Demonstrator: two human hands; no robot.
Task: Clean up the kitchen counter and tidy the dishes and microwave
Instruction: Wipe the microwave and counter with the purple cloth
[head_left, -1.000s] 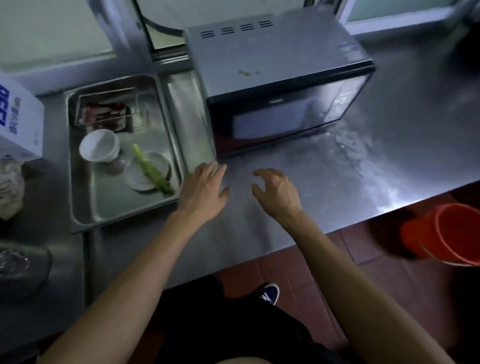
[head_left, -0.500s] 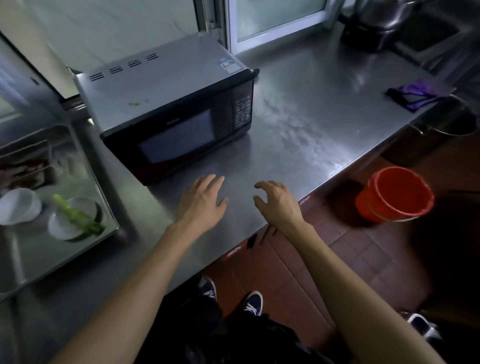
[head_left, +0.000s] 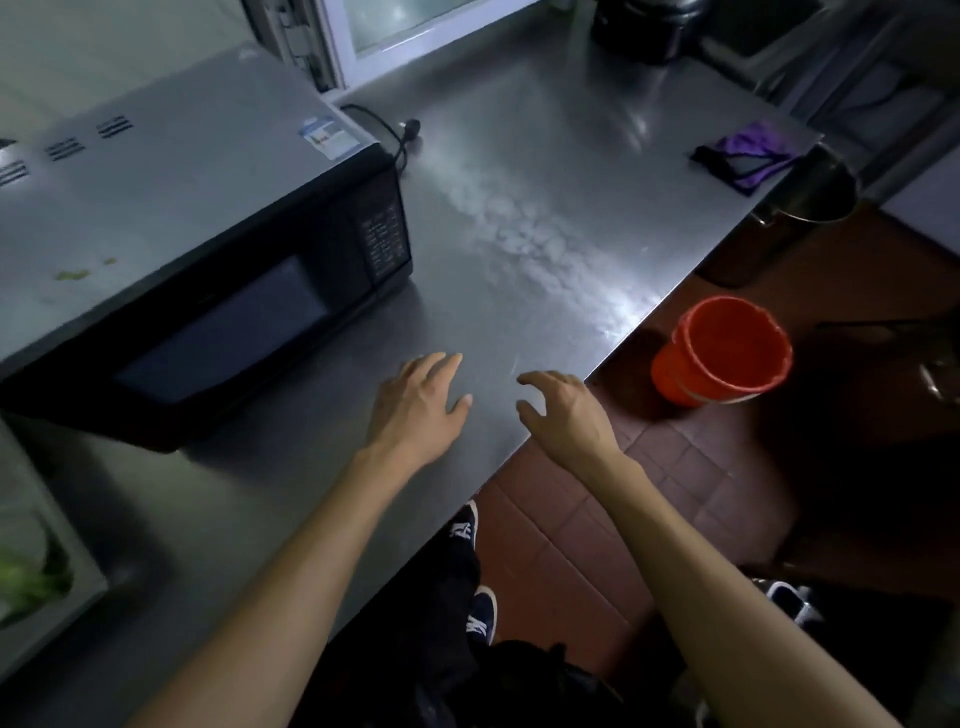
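Microwave (head_left: 208, 249) cleanup hasn't really started. Neither hand has a grip on anything: left hand (head_left: 421, 405) flat and open over the worktop (head_left: 545, 156) near its front edge, right hand (head_left: 566, 415) loosely curled and empty beside it. What changed is the view, which swung right, away from the dish tray toward the purple cloth (head_left: 748, 153) at the far right corner. My guess: the cloth is next, since crumbs (head_left: 78, 273) are still on the microwave top.

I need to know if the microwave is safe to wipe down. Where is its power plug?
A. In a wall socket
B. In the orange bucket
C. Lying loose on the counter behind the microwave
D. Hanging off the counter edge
C: the power plug lies loose on the steel counter just behind the microwave, its black cord curling back to the oven.
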